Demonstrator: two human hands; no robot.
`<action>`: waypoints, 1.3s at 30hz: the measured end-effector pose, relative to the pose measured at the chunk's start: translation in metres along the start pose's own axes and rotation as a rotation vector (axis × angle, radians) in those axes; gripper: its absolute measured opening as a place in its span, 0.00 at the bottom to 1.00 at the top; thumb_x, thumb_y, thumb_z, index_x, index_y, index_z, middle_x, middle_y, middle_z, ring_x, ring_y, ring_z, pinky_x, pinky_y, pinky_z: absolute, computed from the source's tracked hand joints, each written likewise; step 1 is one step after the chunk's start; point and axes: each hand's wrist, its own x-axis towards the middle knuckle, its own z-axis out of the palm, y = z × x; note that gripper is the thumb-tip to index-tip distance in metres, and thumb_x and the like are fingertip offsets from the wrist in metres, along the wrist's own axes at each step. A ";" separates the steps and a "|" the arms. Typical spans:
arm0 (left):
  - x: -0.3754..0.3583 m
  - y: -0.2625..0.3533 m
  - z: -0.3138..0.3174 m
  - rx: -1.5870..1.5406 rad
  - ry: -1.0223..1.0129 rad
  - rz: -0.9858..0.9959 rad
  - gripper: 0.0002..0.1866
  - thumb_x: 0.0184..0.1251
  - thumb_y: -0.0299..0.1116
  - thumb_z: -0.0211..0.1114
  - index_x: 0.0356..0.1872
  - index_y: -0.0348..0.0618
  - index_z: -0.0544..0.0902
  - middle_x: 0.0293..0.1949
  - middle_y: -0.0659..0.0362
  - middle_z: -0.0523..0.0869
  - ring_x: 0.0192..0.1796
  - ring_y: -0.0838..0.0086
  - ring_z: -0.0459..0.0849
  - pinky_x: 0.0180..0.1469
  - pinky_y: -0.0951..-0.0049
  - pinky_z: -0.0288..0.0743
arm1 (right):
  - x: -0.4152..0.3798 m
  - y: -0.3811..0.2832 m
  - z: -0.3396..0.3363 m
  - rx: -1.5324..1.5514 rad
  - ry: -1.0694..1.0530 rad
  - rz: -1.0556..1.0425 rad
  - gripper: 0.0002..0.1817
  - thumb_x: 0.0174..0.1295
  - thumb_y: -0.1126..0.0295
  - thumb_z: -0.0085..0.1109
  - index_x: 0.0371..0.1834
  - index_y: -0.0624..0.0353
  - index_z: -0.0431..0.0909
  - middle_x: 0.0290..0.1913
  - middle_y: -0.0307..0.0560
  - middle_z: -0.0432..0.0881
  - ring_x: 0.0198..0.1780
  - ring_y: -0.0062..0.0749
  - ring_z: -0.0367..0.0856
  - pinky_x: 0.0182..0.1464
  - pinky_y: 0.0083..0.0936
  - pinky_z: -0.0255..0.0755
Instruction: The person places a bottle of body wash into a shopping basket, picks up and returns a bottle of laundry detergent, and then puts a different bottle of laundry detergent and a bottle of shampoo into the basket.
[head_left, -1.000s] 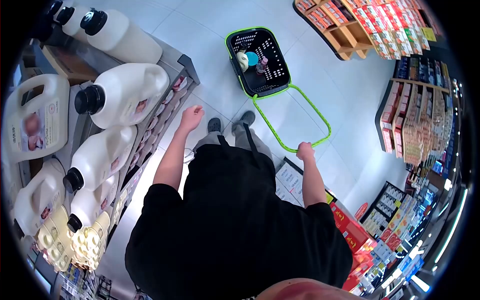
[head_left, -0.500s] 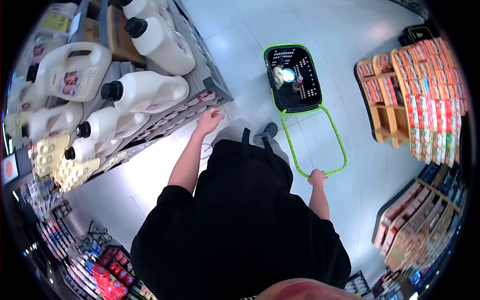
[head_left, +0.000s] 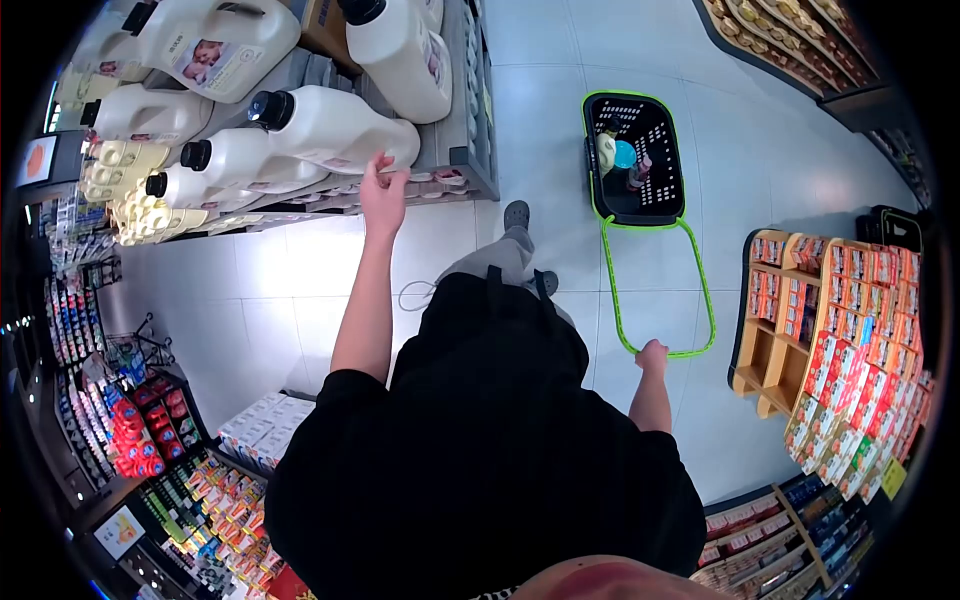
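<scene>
My right hand [head_left: 652, 356] is wrapped round the end of a bright green pull handle [head_left: 706, 290]. This handle joins a black shopping basket [head_left: 642, 208] with a green rim, standing on the floor ahead. Inside the basket lie a pale bottle [head_left: 606, 152], a round blue item [head_left: 625, 155] and a small pinkish bottle [head_left: 640, 172]. My left hand [head_left: 384, 195] is raised at the shelf on the left, fingers apart and nothing in them. Its fingertips overlap the base of a white jug [head_left: 335, 130] with a black cap, which lies pointing left.
More white jugs [head_left: 400, 65] fill the grey shelf unit [head_left: 470, 130], whose corner juts out ahead of my left hand. On the right stands a wooden rack [head_left: 757, 345] beside stacked red and orange boxes [head_left: 850, 370]. White boxes [head_left: 265, 425] are piled behind me at left.
My left hand has risen and moved forward to the white jugs. The view has turned, and the shelves appear shifted. My right hand keeps its hold on the handle.
</scene>
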 end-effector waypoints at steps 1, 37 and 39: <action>0.006 0.008 0.002 -0.001 0.020 -0.015 0.30 0.61 0.28 0.67 0.65 0.31 0.72 0.53 0.53 0.81 0.40 0.76 0.81 0.47 0.76 0.76 | 0.007 -0.002 -0.014 0.005 0.002 0.009 0.17 0.53 0.70 0.68 0.46 0.63 0.81 0.52 0.59 0.84 0.62 0.54 0.76 0.58 0.47 0.78; -0.061 -0.087 0.050 -0.878 0.609 -0.731 0.21 0.74 0.50 0.56 0.57 0.46 0.77 0.50 0.57 0.83 0.47 0.67 0.82 0.49 0.59 0.77 | -0.164 -0.571 -0.340 0.535 -0.299 -1.500 0.18 0.52 0.73 0.69 0.47 0.62 0.83 0.42 0.56 0.87 0.44 0.39 0.87 0.51 0.31 0.77; -0.066 -0.095 0.057 -1.046 0.529 -0.778 0.25 0.73 0.55 0.53 0.60 0.49 0.75 0.54 0.56 0.81 0.52 0.64 0.79 0.55 0.51 0.74 | -0.164 -0.549 -0.359 0.549 -0.290 -1.512 0.18 0.52 0.71 0.70 0.47 0.62 0.84 0.41 0.55 0.88 0.44 0.36 0.87 0.51 0.31 0.78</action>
